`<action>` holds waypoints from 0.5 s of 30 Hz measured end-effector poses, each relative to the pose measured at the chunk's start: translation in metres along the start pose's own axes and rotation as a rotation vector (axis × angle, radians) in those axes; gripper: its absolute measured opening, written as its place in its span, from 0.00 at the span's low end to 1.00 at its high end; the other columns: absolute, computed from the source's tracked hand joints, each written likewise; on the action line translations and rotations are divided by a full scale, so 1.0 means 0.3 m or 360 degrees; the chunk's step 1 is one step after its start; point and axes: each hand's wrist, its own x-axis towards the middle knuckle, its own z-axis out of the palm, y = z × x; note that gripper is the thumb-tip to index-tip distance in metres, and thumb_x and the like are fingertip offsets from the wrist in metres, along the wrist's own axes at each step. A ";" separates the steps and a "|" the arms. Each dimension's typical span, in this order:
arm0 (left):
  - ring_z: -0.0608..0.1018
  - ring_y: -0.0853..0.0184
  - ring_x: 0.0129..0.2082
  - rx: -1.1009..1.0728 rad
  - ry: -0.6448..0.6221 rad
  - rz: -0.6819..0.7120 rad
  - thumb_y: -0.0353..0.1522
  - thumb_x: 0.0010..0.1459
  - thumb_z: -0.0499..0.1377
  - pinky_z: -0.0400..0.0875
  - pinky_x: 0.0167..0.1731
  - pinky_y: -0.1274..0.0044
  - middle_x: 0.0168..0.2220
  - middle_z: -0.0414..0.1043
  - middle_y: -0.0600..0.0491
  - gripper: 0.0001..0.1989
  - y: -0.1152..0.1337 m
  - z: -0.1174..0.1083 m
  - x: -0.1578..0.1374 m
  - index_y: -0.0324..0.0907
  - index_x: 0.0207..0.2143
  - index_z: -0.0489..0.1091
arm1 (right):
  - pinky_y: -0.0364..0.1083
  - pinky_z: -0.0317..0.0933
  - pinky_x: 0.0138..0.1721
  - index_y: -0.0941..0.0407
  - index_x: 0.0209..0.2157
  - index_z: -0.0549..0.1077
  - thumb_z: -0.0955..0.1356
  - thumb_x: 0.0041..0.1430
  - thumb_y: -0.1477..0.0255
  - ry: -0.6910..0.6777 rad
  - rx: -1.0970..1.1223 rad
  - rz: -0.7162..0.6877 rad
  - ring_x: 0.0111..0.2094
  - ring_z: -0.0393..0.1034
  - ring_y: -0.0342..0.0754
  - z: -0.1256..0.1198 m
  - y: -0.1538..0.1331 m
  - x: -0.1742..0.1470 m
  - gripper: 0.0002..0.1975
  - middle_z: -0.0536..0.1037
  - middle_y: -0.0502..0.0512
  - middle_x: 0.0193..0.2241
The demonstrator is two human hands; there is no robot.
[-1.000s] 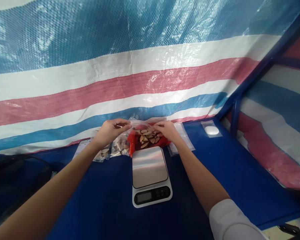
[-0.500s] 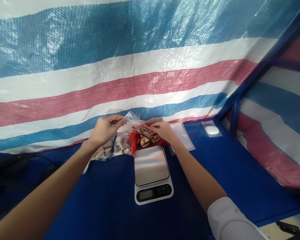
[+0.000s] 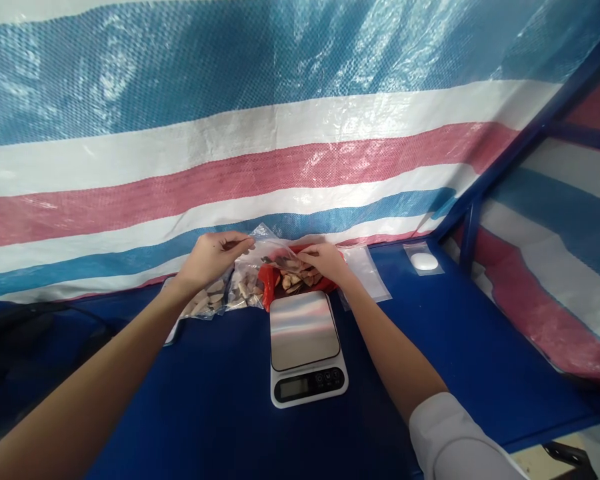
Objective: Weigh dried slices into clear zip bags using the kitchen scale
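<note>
My left hand [image 3: 214, 259] pinches one upper corner of a clear plastic bag [image 3: 271, 244]. On the bag's other side, my right hand [image 3: 325, 261] is closed on its edge. The bag is stretched between both hands, above a red plastic bag [image 3: 269, 283] that lies open with brown and pale dried slices [image 3: 300, 280] in it. Some slices show through the clear plastic; I cannot tell whether they are inside it or behind it. Left of the red bag are two clear bags of pale pieces [image 3: 245, 288], partly behind my left wrist.
A white kitchen scale [image 3: 307, 350] with a steel plate stands on the blue table [image 3: 220, 393]. Flat clear bags [image 3: 367, 273] lie at right, and a white oval object [image 3: 424, 261] rests on a small bag. A striped tarp [image 3: 230, 180] walls the back.
Both hands keep their grip on the clear bag and have barely moved. The view has shifted slightly.
</note>
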 end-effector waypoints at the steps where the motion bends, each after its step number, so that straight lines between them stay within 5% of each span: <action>1: 0.81 0.59 0.33 0.0000 0.0007 -0.0007 0.56 0.52 0.61 0.73 0.35 0.73 0.33 0.82 0.49 0.24 0.001 -0.001 0.000 0.45 0.30 0.80 | 0.44 0.71 0.29 0.53 0.24 0.81 0.70 0.58 0.69 0.0010 -0.0033 -0.0036 0.28 0.76 0.49 -0.003 0.001 0.002 0.10 0.82 0.52 0.26; 6: 0.81 0.59 0.34 -0.0035 0.0048 0.0029 0.55 0.52 0.61 0.73 0.37 0.72 0.33 0.82 0.48 0.24 0.016 -0.012 0.000 0.44 0.30 0.79 | 0.45 0.73 0.35 0.53 0.29 0.83 0.70 0.58 0.65 0.0038 0.0047 -0.0080 0.34 0.78 0.49 -0.021 0.005 0.009 0.10 0.83 0.53 0.29; 15: 0.81 0.60 0.34 -0.0129 0.0042 0.0059 0.52 0.53 0.62 0.74 0.38 0.73 0.32 0.82 0.49 0.22 0.030 -0.019 0.001 0.44 0.30 0.79 | 0.43 0.74 0.30 0.54 0.34 0.83 0.71 0.56 0.64 0.0121 0.0388 0.0054 0.31 0.77 0.47 -0.040 -0.043 -0.011 0.10 0.82 0.51 0.32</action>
